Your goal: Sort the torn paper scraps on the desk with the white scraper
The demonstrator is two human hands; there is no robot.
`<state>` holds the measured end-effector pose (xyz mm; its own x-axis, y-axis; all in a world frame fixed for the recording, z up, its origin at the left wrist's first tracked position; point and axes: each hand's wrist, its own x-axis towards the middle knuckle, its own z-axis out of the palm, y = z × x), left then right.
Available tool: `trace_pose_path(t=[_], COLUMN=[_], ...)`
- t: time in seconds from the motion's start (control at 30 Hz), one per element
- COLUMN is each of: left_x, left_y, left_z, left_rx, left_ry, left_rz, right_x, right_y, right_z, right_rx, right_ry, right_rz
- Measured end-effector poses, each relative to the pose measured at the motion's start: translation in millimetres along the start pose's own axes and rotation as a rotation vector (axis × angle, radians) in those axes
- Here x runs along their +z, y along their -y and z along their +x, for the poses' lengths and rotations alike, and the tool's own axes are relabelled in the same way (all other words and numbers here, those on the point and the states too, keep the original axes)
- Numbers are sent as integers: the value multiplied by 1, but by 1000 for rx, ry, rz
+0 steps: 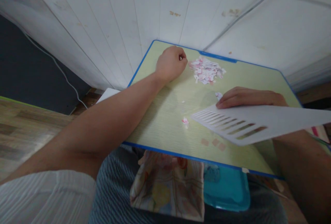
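Observation:
Near the far left of the low table, my left hand (pixel 171 64) is closed, its fingers curled together; a tiny white spot shows at them, too small to name. Just right of it lies a heap of small white and pink paper scraps (pixel 207 70). My right hand (pixel 249 97) is closed at the far edge of a white sheet with a row of cut-out slots (pixel 248 122), which covers part of my right wrist. A few scraps (pixel 218 95) lie at the right fingertips. One pink-and-white scrap (pixel 185 120) sits alone left of the sheet.
The pale yellow table (pixel 157 120) has a blue rim and stands against a white panelled wall (pixel 160 10). Pinkish patches (pixel 218 144) mark its near part. Below the front edge are a patterned cloth (pixel 168 189) and a turquoise tray (pixel 229 189) at my lap.

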<state>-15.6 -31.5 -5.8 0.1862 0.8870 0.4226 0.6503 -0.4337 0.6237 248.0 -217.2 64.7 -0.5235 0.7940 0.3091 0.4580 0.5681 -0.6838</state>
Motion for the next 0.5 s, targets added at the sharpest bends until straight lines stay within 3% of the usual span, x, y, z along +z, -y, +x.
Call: trace_pose_path(t=[0.1, 0.3, 0.5], left_x=[1, -1, -4], left_y=[0, -3, -6], left_z=[1, -1, -2], left_rx=[-1, 1, -32], left_ry=[-4, 2, 20], left_rz=[-2, -15, -4], right_x=[10, 34, 63], right_y=[-3, 6, 15], right_z=[-2, -5, -3], right_rx=[-10, 264, 348], right_ry=[-98, -489, -327], right_rz=[-33, 32, 105])
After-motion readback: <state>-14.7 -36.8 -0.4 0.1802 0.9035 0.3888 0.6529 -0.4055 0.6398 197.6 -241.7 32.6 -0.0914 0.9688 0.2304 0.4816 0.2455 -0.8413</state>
